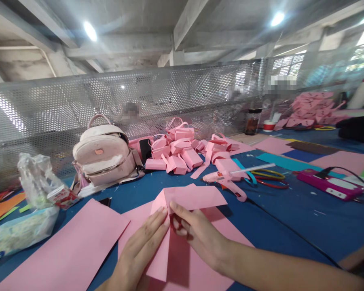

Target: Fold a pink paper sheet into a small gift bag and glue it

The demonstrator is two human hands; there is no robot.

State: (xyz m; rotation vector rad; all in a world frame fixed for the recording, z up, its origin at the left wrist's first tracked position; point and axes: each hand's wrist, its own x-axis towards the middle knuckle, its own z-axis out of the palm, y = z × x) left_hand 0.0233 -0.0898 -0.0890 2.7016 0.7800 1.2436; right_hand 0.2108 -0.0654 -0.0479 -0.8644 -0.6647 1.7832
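A folded piece of pink paper (197, 196) is held up a little above the table, with one flap reaching right and another panel hanging down. Along its left face lie the straight fingers of my left hand (145, 238); the thumb is hidden behind the paper. My right hand (195, 230) pinches the fold, thumb at the crease and fingers curled underneath. Beneath both hands are flat pink sheets (212, 266), and another large pink sheet (66, 250) lies to the left. A pink glue gun (226, 178) with a clear glue stick rests beyond my right hand.
Folded pink paper pieces (182, 151) are heaped at the back beside a pale backpack (104, 153). Plastic bags (38, 178) sit left. A black cord (294, 230) crosses the blue table on the right, near a magenta device (330, 184). A perforated metal partition (170, 97) stands behind.
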